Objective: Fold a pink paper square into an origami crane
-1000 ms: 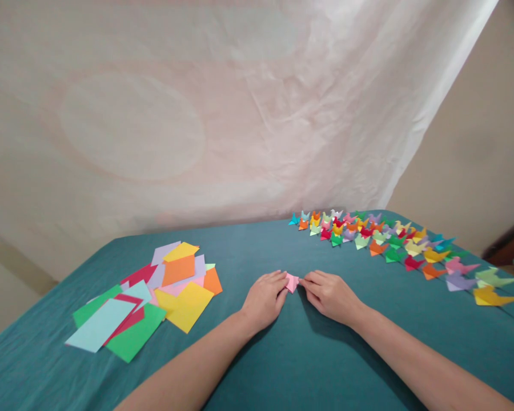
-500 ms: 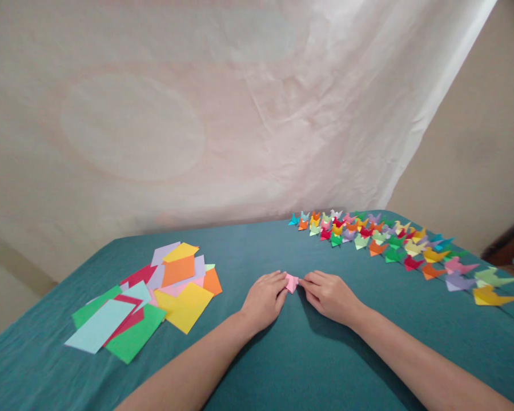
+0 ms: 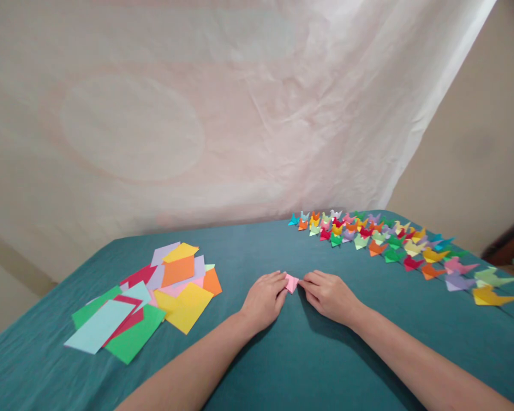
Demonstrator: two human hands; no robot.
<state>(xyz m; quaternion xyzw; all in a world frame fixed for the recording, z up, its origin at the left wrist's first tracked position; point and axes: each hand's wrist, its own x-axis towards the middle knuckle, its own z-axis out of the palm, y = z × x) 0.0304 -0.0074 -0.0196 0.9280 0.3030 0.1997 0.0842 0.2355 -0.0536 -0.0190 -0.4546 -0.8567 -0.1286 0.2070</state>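
Observation:
A small pink folded paper (image 3: 292, 283) lies between my two hands near the middle of the table. The fingers of my left hand (image 3: 264, 299) close on its left side, partly covering it. From the other side, my right hand (image 3: 329, 297) pinches the paper's right tip between thumb and fingertips. Some of the folds are hidden under the fingers, and the piece looks roughly triangular, pointing toward me.
Overlapping sheets of coloured paper, a yellow sheet (image 3: 187, 307) among them, lie spread on the left. Rows of folded paper birds, including a yellow bird (image 3: 494, 296), stand at the right. Teal cloth (image 3: 257, 240) covers the table. A pale sheet (image 3: 240, 114) hangs behind.

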